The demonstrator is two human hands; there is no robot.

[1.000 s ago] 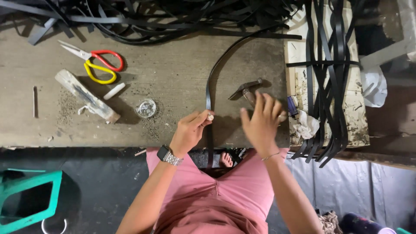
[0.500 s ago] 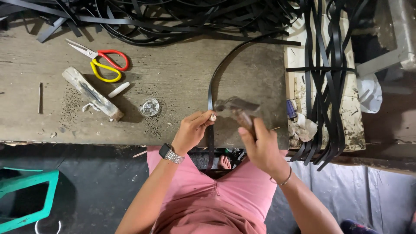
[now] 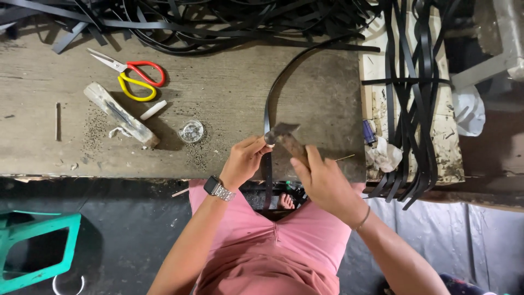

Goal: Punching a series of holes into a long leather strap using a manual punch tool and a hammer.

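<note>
We see the left hand (image 3: pixel 246 158) pinched shut at the near edge of the workbench (image 3: pixel 218 93), thumb and fingertips closed on a small pale piece pressed against a black strap (image 3: pixel 268 114). We cannot tell what that small piece is. The strap lies on the workbench top, runs from the pinching fingers away in a curve toward the pile of black straps (image 3: pixel 218 22) along the far edge of the workbench, and on the near side drops over the workbench edge between the person's knees.

The right hand (image 3: pixel 322 180) is curled closed around the handle of a hammer (image 3: pixel 284 136). The hammer head sits right at the left fingertips, on or just above the strap; we cannot tell whether it touches.

Left of the strap on the workbench we see a small clear round dish (image 3: pixel 191 131), then a worn wooden block (image 3: pixel 121 116) lying slantwise with a short white stick (image 3: pixel 153 110) just beside it. Farther toward the far left corner of the workbench lie scissors (image 3: pixel 131 75) with one red and one yellow handle.

To the right of the workbench stands a stained pale board (image 3: pixel 376 71) draped with more black straps, and a crumpled white rag (image 3: pixel 385 154) lies at its near corner
</note>
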